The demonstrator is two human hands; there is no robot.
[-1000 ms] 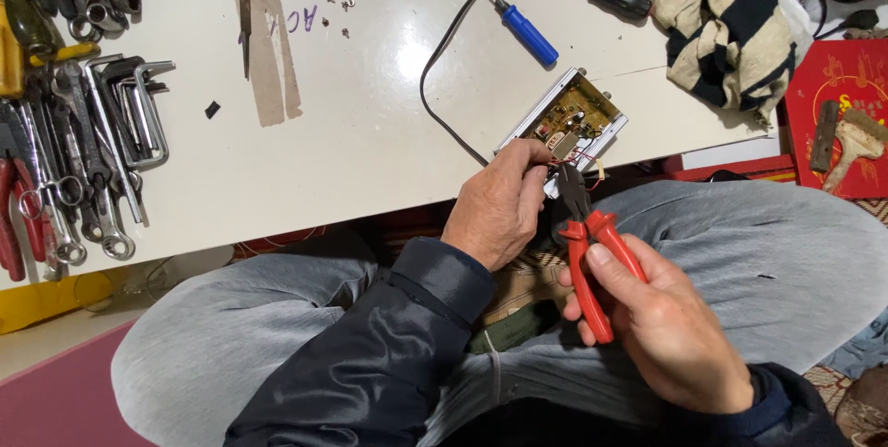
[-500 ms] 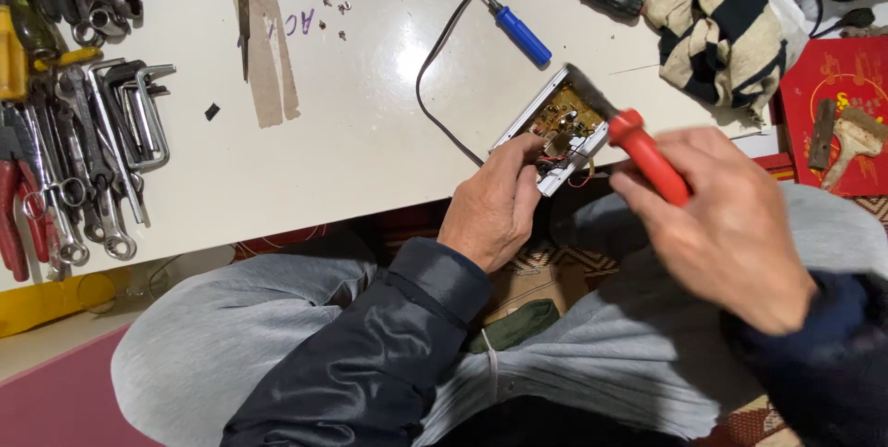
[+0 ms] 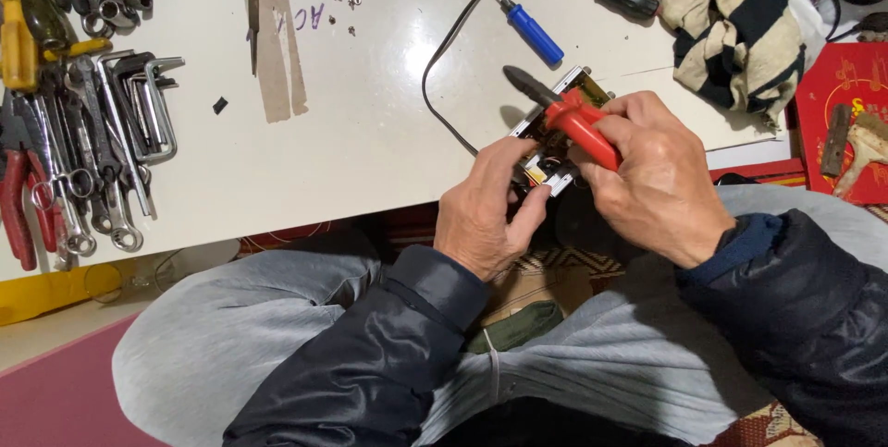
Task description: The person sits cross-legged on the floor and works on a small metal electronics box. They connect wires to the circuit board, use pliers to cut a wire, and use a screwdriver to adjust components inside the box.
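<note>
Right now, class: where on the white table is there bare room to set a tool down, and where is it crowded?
Bare room lies on the table between the cardboard strip and the black wire. The left edge is crowded with wrenches; the right with screwdrivers and a striped cloth.

The left hand [image 3: 481, 216] gripped a small metal device [image 3: 555, 137] at the worktop [image 3: 370, 133] edge; the right hand [image 3: 657, 174] held red-handled pliers [image 3: 564, 114], tips toward ten o'clock.
</note>
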